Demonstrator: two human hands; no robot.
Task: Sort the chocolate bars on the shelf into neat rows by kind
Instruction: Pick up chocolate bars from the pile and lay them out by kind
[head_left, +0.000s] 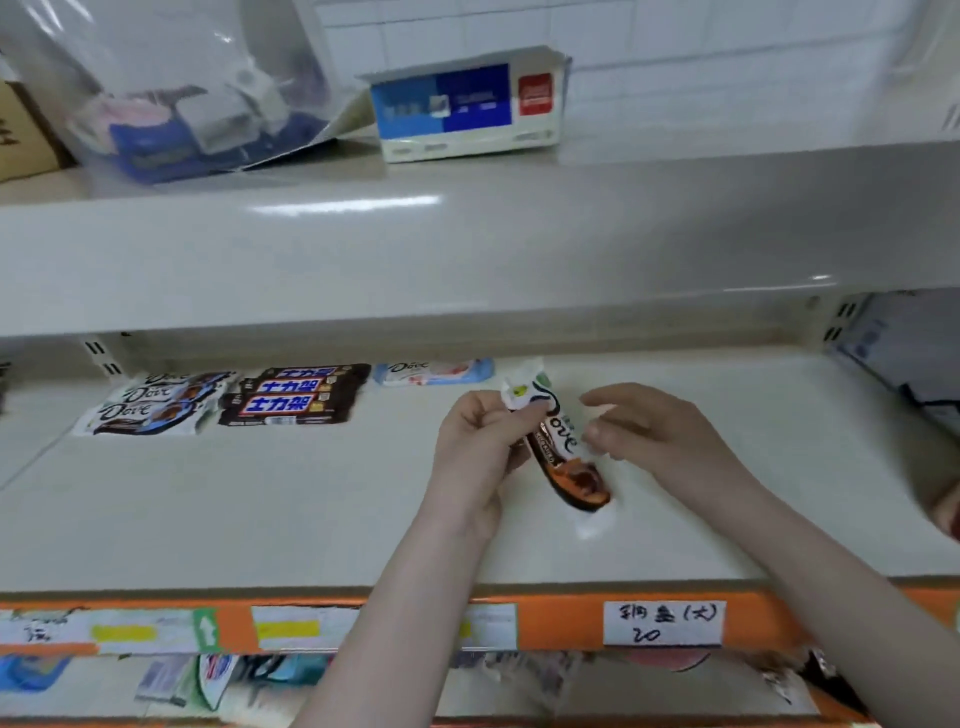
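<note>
Above the cream metal shelf (260, 519), both forearms reach forward. The left hand (475, 447) and right hand (644, 431) curl fingers (519, 415) round a white-and-brown Dove chocolate bar (563, 457) between them, its long axis running away and slightly leftward.

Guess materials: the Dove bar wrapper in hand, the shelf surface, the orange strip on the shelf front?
Dove bar wrapper: likely glossy plastic film, going by the printed sheen and crimped white ends. Both the left hand and right hand pinch it.
Shelf surface: looks like painted metal, smooth cream with soft glare.
Orange strip: probably plastic or painted metal; paper labels are stuck on it.
</note>
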